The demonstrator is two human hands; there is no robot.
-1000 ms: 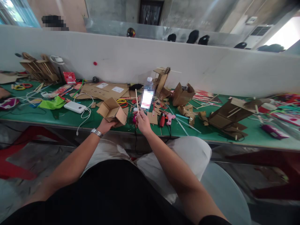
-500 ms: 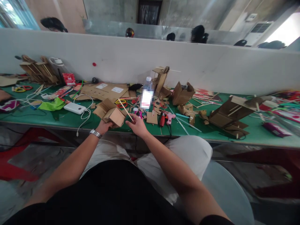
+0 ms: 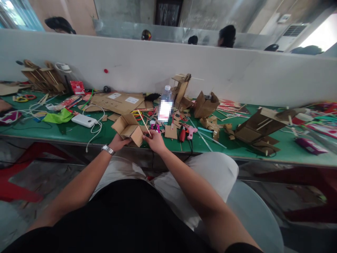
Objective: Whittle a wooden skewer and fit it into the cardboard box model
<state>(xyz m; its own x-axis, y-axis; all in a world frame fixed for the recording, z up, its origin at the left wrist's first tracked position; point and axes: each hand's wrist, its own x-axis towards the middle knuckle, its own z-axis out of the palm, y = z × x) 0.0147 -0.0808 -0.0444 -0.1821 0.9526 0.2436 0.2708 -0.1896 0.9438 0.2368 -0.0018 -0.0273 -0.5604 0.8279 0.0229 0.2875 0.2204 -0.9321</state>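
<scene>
A small folded cardboard box (image 3: 130,130) with raised flaps is held over the table's front edge. My left hand (image 3: 119,142) grips it from below on its left side, with some fingers hidden beneath the cardboard. Between the thumb and fingers of my right hand (image 3: 155,141) is a thin wooden stick (image 3: 144,123), slanting up and to the left. The right thumb is close to the box's right side; I cannot tell whether it touches. Behind the right hand lies a small pink and purple item (image 3: 155,127).
A clear bottle (image 3: 165,105) stands mid-table among cardboard scraps. Right of my right hand lie a red-handled tool (image 3: 182,134) and a pink glue gun (image 3: 191,131). A white power bank (image 3: 84,120) with a cable is at left. Cardboard models (image 3: 259,128) stand along the green table (image 3: 289,156).
The box has turned and shifted slightly right, so its inside shows more. The stick stands a bit steeper, and both hands remain close together.
</scene>
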